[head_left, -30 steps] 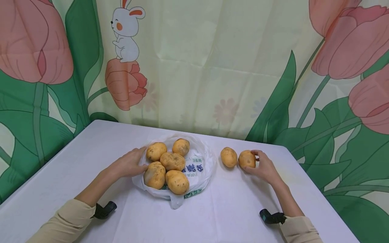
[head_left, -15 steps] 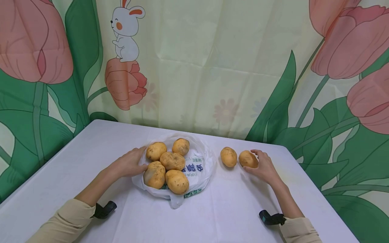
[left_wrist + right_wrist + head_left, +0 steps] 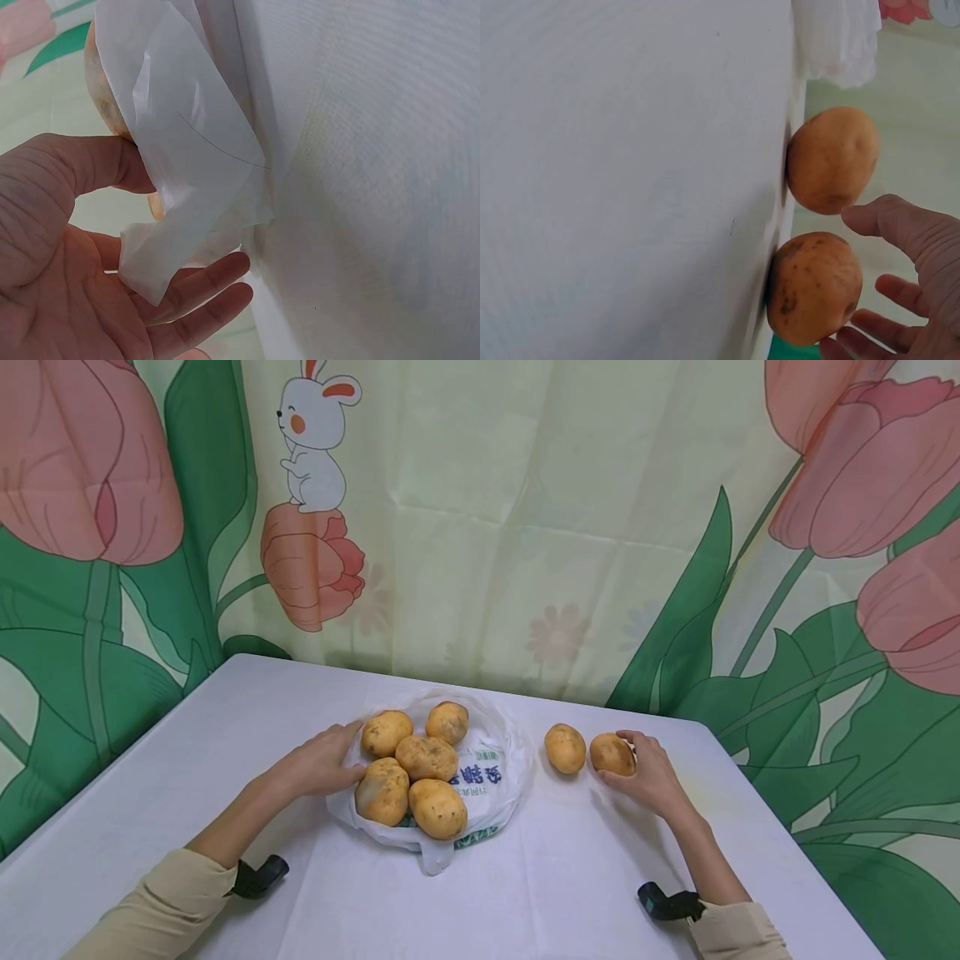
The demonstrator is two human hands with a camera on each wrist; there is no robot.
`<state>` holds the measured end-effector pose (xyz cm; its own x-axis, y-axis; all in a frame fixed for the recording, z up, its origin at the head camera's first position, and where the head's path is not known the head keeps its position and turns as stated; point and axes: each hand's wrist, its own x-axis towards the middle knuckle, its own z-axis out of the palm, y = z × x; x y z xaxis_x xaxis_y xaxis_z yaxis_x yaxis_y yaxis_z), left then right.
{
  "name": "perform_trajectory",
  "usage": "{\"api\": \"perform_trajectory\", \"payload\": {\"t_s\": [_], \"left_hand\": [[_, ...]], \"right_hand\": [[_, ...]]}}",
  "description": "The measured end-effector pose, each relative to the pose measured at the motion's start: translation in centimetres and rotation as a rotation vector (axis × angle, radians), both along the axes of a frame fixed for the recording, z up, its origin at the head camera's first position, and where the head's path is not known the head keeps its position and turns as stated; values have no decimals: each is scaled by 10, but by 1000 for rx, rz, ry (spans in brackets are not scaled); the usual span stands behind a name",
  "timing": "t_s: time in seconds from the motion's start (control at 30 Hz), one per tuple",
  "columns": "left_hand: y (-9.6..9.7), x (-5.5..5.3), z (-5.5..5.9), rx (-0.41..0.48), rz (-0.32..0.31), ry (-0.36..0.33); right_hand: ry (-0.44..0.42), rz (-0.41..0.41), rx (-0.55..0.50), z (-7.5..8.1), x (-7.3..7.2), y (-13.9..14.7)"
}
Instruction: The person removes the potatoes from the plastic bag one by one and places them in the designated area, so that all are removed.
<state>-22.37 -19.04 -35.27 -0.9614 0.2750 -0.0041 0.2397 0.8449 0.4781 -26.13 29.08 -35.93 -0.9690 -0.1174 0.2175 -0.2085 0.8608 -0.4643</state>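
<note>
My left hand (image 3: pixel 324 762) is at the left rim of a white plastic bag (image 3: pixel 506 793) that lies spread on the table. In the left wrist view a flap of the bag (image 3: pixel 187 150) hangs between thumb and fingers, with the fingers fairly straight. Several potatoes sit on the bag, the nearest to that hand being a potato (image 3: pixel 381 793) with a grey patch. My right hand (image 3: pixel 651 775) is beside the rightmost potato (image 3: pixel 814 289). Its fingers are at the potato's edge, and the thumb appears apart from it. Another potato (image 3: pixel 832 159) lies just left of that one.
A white-covered table (image 3: pixel 480 910) carries everything. Behind it hangs a curtain (image 3: pixel 480 527) printed with tulips and a rabbit. Black wrist cameras sit on both forearms, the left one (image 3: pixel 260 878) and the right one (image 3: pixel 667 903).
The rightmost potato has turned and shifted very slightly right, and the fingers of my right hand have moved a little around it. My left hand stays at the bag.
</note>
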Motion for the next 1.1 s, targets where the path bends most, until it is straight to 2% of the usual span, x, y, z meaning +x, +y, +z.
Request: {"api": "perform_trajectory", "payload": {"t_s": [0.27, 0.7, 1.1], "left_hand": [[1, 0, 0, -8, 5, -5], [1, 1, 1, -9, -3, 8], [1, 1, 2, -18, 2, 2]], "right_hand": [[14, 2, -7, 6, 4, -9], [73, 87, -22, 22, 19, -39], [133, 172, -17, 26, 30, -70]]}}
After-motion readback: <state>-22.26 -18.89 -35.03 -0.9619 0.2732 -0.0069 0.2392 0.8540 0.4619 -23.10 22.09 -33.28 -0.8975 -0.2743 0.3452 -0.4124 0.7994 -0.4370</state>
